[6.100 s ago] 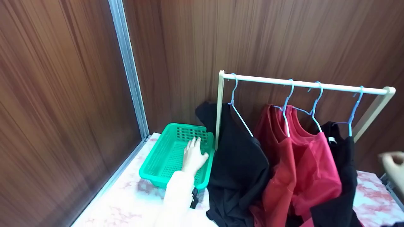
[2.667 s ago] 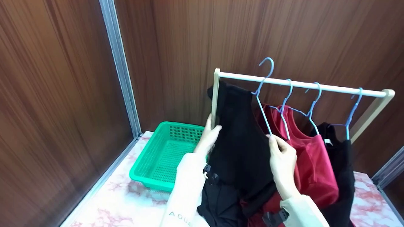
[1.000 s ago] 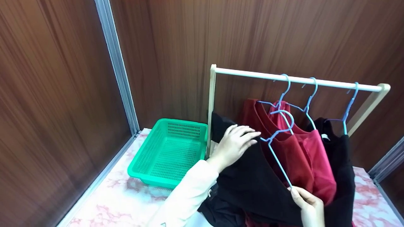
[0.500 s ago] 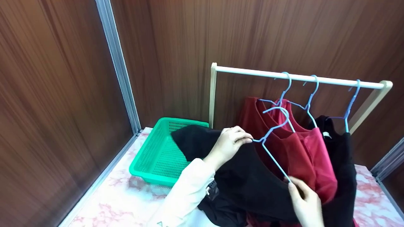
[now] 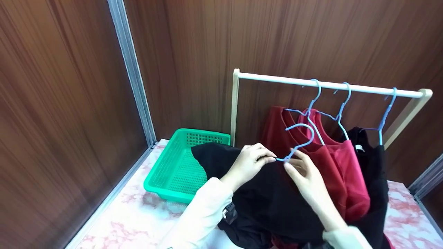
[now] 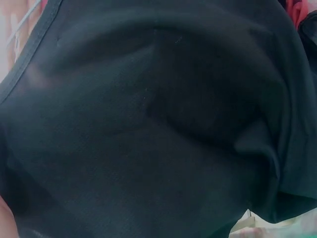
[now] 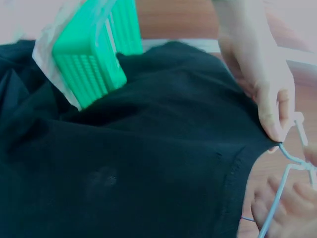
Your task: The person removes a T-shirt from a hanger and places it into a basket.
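Observation:
A black top (image 5: 273, 197) lies spread below the rail, off the rack, with one end reaching over the green basket. Its blue wire hanger (image 5: 306, 140) stands up at the neckline, hook free. My left hand (image 5: 247, 162) pinches the neckline edge beside the hanger's neck, thumb against fingers. At the hanger's neck, my right hand (image 5: 306, 173) holds the wire between thumb and fingers. The right wrist view shows the left hand (image 7: 262, 84) on the cloth edge and the right hand (image 7: 287, 206) by the wire. Black cloth (image 6: 148, 129) fills the left wrist view.
A white rack rail (image 5: 277, 79) bears a dark red top (image 5: 323, 166), a pink-red top (image 5: 353, 176) and a black top (image 5: 377, 176) on blue hangers. The green basket (image 5: 169, 193) stands left of the rack on a marbled table (image 5: 117, 221). Wooden panels rise behind.
The black top and its hanger came off the rail. My left hand then took the neckline. My right hand has moved from the hanger's lower arm up to its neck.

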A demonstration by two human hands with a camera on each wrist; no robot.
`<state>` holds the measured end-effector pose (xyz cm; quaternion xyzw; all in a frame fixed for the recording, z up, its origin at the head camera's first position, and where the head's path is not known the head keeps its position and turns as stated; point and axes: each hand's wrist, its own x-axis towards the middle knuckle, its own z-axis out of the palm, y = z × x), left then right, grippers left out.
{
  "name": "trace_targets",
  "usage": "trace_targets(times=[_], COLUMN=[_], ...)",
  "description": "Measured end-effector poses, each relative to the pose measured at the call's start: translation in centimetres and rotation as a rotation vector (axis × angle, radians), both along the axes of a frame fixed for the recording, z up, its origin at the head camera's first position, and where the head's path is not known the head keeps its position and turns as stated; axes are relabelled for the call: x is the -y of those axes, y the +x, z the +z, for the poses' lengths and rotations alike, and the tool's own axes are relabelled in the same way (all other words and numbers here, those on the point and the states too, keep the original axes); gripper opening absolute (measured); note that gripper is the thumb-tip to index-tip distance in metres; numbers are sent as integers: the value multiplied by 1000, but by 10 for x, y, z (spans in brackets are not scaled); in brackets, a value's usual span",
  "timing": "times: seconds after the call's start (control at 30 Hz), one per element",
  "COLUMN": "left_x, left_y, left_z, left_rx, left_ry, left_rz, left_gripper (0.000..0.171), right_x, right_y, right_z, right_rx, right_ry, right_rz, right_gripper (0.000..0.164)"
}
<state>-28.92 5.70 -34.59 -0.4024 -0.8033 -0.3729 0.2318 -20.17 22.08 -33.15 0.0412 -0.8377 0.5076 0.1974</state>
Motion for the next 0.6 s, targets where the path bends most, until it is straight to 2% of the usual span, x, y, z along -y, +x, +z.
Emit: trace_targets(times=[0.13,0.23,0.37,0.5,0.6], left_x=[1,3,5,7,8], left_y=[-2,-5,-6,-6,-5], left_z=[-1,-2,-3,-4,-5], left_rx=[21,85,167,222,275], left_ry=[32,67,61,48,81], left_rz=[-68,-120,-132,-117,-103], left_gripper=[18,18,19,18,18], right_x=[2,4,7,10,12], right_y=[-13,-18,-21,-21,-21], right_z=[8,8,2,-4,-8], right_rx=[12,0,-29,-30,-19], right_ry=[-46,-73,-63,-58,-58], right_rz=[44,31,-11,-50,-56], right_gripper=[24,18,17,18,18])
